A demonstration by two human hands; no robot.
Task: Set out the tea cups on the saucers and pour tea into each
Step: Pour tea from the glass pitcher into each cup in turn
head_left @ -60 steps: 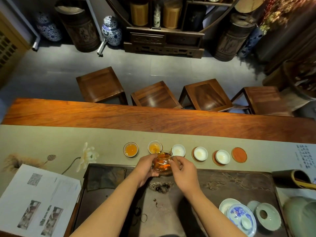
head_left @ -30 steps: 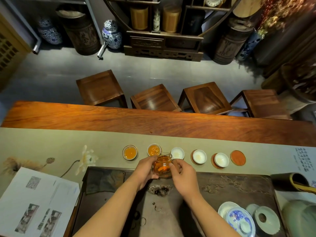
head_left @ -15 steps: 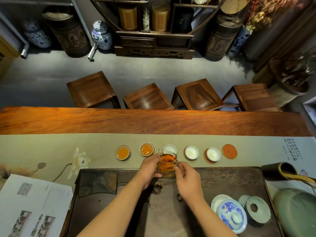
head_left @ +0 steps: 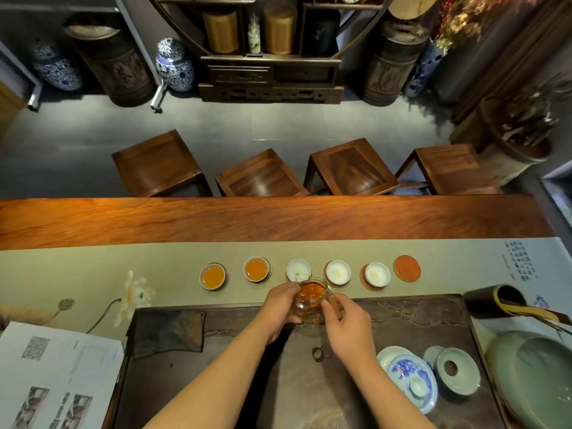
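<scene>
A row of small white cups stands on round saucers along the beige runner. The two leftmost cups point(head_left: 212, 275) point(head_left: 256, 269) hold amber tea. The third cup point(head_left: 298, 269), fourth cup point(head_left: 338, 271) and fifth cup point(head_left: 377, 274) look pale inside. One red-brown saucer point(head_left: 406, 267) at the right end is bare. A glass pitcher point(head_left: 310, 300) of amber tea is held just in front of the third cup, its spout at that cup's near rim. My left hand point(head_left: 280, 308) cups its left side and my right hand point(head_left: 346, 328) grips its handle side.
A dark carved tea tray point(head_left: 402, 317) lies under my arms with a dark cloth point(head_left: 168, 331) on it. A blue-and-white lidded bowl point(head_left: 410, 382), a celadon strainer point(head_left: 456, 371) and a large celadon vessel point(head_left: 532, 373) sit at the right. Papers point(head_left: 55, 376) lie at the left.
The second cup has been filled. The pitcher has shifted right with both hands, from the second cup to the third.
</scene>
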